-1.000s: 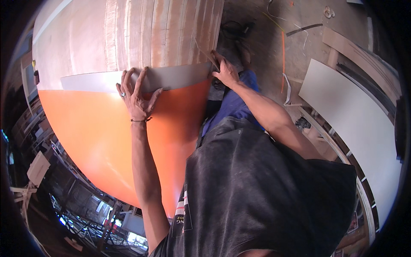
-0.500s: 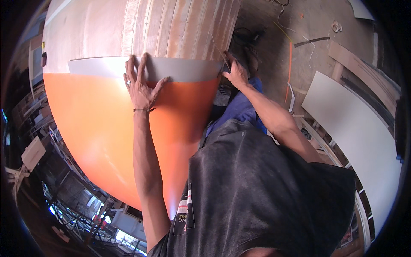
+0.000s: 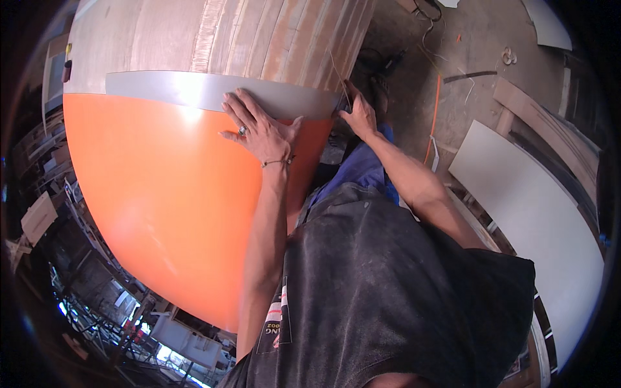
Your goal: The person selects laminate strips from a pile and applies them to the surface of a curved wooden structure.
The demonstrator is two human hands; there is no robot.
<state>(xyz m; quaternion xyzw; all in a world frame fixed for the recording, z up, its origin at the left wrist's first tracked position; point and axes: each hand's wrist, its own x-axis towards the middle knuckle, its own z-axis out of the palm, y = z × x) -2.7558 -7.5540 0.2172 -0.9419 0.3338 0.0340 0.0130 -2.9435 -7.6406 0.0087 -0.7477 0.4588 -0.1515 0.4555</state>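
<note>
Left hand [image 3: 261, 132] partly hides gray strip [image 3: 152, 85]; white panel [image 3: 522, 210] at right.

The left hand [image 3: 262, 132] is covering part of the grey strip [image 3: 155, 84]. The right hand [image 3: 361, 118] is hiding its palm; the thin piece [image 3: 337, 74] at its fingertips is appearing too fine to identify. The upper edge is cropping the planking [image 3: 142, 39], the lower the shirt [image 3: 394, 284]. Lower-left clutter [image 3: 129, 317] is blurring.

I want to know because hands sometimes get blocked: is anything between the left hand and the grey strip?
Nothing visible is: the left hand has fingers over the grey strip, its palm over the orange part.
</note>
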